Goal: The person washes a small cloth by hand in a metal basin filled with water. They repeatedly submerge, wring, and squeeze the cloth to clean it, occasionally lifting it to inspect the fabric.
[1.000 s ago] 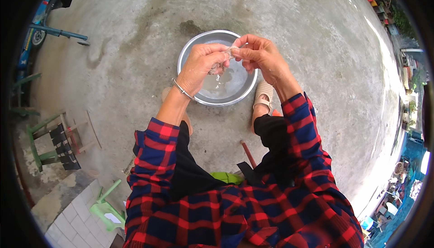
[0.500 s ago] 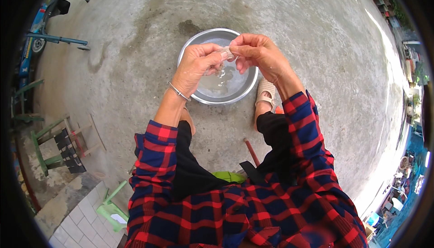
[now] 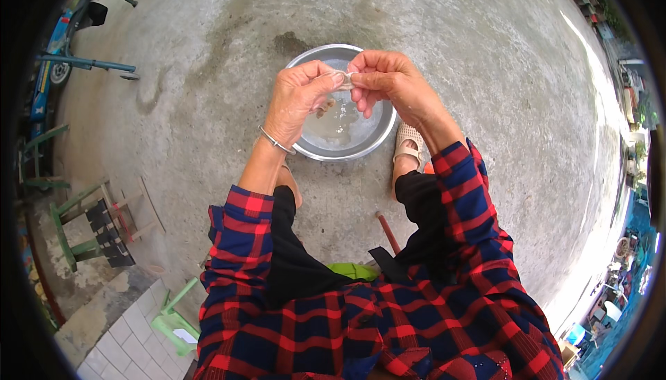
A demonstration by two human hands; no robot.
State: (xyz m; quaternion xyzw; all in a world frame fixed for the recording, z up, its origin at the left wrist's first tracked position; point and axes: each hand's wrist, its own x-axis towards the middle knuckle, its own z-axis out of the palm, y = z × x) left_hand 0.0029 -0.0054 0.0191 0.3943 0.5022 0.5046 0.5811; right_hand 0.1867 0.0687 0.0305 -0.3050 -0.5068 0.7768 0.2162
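Observation:
Over a round metal basin (image 3: 347, 156) with cloudy water in it, I hold a small whitish, wet, limp piece (image 3: 343, 81) between both hands. Thumb and fingers of my left hand (image 3: 295, 99) pinch one end of it. My right hand (image 3: 394, 85) pinches the other end, fingertips close to the left ones. Its material is too small to make out. Something brownish (image 3: 325, 107) shows below my left fingers; I cannot tell whether it is held or in the water. A bangle circles my left wrist.
The basin stands on concrete floor (image 3: 208, 102) in front of my feet. A reddish stick (image 3: 388, 233) lies between my legs. At left are a green wooden chair (image 3: 87, 247), a light green plastic stool (image 3: 175, 326) and a blue wheeled frame (image 3: 59, 57). Clutter lines the far right.
My right hand has shifted slightly left, and the whitish piece is now gathered tighter between my fingertips. The basin has not moved.

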